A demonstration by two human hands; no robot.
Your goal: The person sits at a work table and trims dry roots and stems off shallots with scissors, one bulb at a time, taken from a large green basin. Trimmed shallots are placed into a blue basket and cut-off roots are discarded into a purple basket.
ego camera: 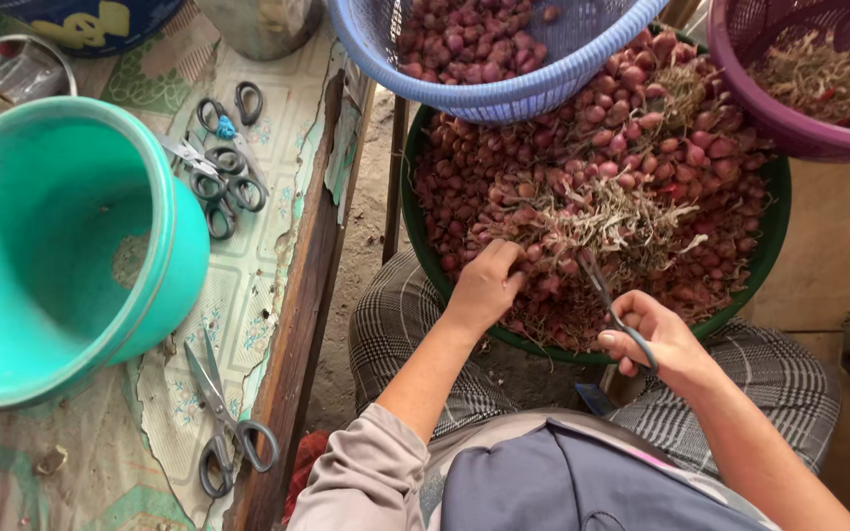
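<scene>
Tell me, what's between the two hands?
In the head view, shallots and dry stalks heaped in the green basin lie between the left hand and the right hand, which holds scissors.

One label only: yellow printed marking on a dark blue tub, just beyond the teal bucket.

A single head-worn camera looks steeply down from close above the person's lap. It faces forward over a green basin of shallots held on the knees, with the desk at the view's left.
</scene>
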